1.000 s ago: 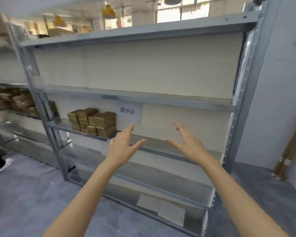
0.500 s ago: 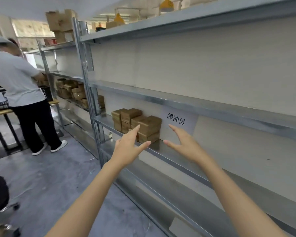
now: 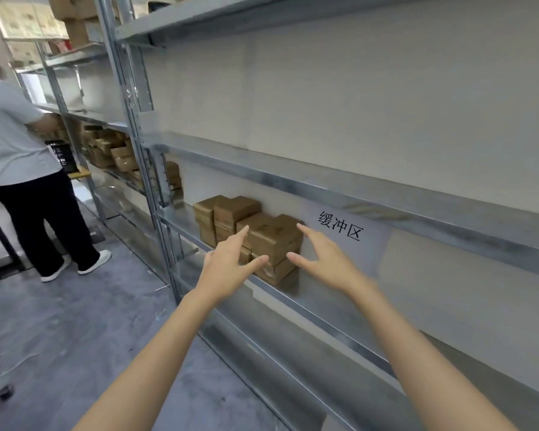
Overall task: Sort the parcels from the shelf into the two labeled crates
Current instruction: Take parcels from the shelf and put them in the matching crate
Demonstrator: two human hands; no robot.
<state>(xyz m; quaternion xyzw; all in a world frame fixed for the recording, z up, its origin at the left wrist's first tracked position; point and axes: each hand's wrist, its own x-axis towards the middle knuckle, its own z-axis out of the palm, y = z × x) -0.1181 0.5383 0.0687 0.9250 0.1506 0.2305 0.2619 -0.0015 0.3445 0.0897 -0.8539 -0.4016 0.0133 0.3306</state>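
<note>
Several small brown cardboard parcels (image 3: pixel 274 234) are stacked in two layers on the middle level of a grey metal shelf (image 3: pixel 324 315). My left hand (image 3: pixel 227 265) reaches out in front of the stack's left side, fingers spread, holding nothing. My right hand (image 3: pixel 321 259) is stretched toward the stack's right end, fingers apart, index tip near the top parcel's corner. I cannot tell whether either hand touches a parcel. No crates are in view.
A white paper label (image 3: pixel 343 231) with Chinese characters hangs on the wall behind the shelf. A person (image 3: pixel 22 169) in a grey shirt stands at left by another shelf bay with more brown boxes (image 3: pixel 112 150). The floor (image 3: pixel 59 331) is grey.
The view has swung left and closer to the shelf. Both hands have moved nearer to the parcel stack and now frame it on either side.
</note>
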